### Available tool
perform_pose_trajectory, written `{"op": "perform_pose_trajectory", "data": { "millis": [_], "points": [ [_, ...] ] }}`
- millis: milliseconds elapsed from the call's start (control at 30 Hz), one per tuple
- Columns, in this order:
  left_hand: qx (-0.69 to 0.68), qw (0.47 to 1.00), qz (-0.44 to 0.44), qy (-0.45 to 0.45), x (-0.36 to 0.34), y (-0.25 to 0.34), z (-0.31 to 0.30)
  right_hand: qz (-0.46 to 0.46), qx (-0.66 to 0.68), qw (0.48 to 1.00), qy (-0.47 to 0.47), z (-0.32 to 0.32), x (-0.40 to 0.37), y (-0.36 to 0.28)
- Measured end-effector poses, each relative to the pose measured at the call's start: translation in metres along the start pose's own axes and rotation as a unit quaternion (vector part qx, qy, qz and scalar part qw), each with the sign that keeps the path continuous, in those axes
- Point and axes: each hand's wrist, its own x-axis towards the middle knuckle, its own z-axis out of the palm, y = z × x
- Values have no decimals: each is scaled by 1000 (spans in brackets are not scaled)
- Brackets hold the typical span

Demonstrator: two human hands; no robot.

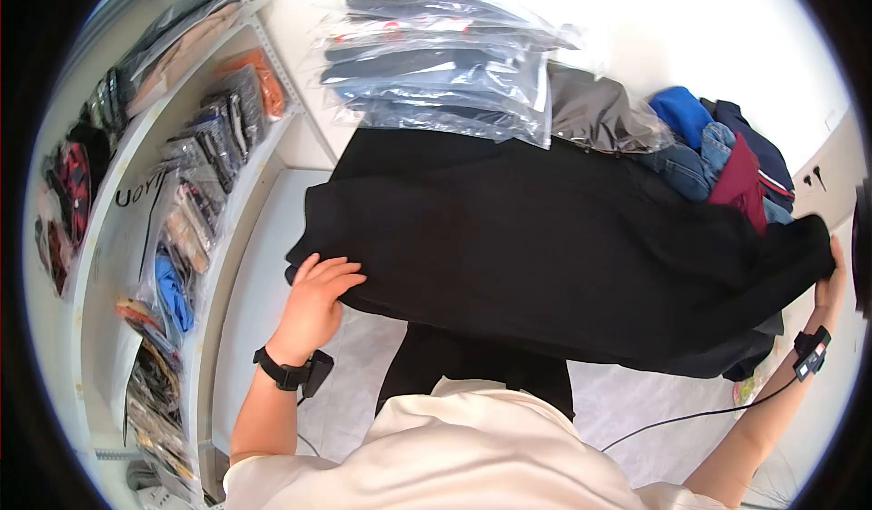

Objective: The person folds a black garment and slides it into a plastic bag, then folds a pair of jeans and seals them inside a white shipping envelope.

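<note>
1. Along the table's [654, 47] near edge: black garment [545, 256], spread wide.
2. Left hand [318, 301] lay flat on its left end, fingers loosely spread.
3. Right hand [831, 278] was clenched around its right end.
4. Far edge: stack of bagged clothes [436, 56]; loose clothes [718, 156] beside it.

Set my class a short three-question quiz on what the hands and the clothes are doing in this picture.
1. True or false: the left hand rests on top of the black garment.
2. What lies just beyond the garment on the far side? A) a stack of bagged clothes B) a row of shoes C) a cardboard box
3. Fill the gap: the right hand closes its fingers on the garment's ___ end.

Key: 1 true; 2 A; 3 right.
</note>
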Motion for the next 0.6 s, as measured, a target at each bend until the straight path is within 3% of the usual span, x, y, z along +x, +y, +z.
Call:
{"op": "perform_pose_trajectory", "data": {
  "millis": [100,133,200,233,300,333,367,400,433,500,533,567,600],
  "points": [
    [-67,997,-30,-16,2,12,-6,-105,-79,989,-68,149,-24,-14],
    [-228,971,-72,14,3,12,-1,-118,-108,981,-111,199,-37,-16],
    [-521,838,-158,37,10,13,11,-163,-133,961,-178,322,-98,-15],
    [-520,838,-161,43,15,16,14,-175,-102,951,-234,376,-129,-9],
    [-734,633,-247,6,27,18,20,-195,-71,937,-281,470,-205,9],
    [-734,633,-246,10,31,14,27,-250,-157,898,-327,497,-238,14],
    [-780,567,-265,9,35,5,38,-266,-121,830,-475,514,-246,34],
    [-820,499,-280,8,37,-4,45,-147,-68,791,-590,527,-255,56],
    [-820,500,-278,10,34,-11,52,-69,-42,765,-639,533,-267,75],
    [-768,615,-116,133,26,-22,62,-94,-122,738,-657,530,-264,110],
    [-838,509,-138,139,27,-16,47,-102,-198,741,-633,522,-260,118],
    [-840,505,-138,141,23,-25,52,-135,-234,750,-604,511,-253,137],
    [-702,684,-126,152,16,-37,59,-168,-265,761,-568,499,-246,154]
  ]
}}
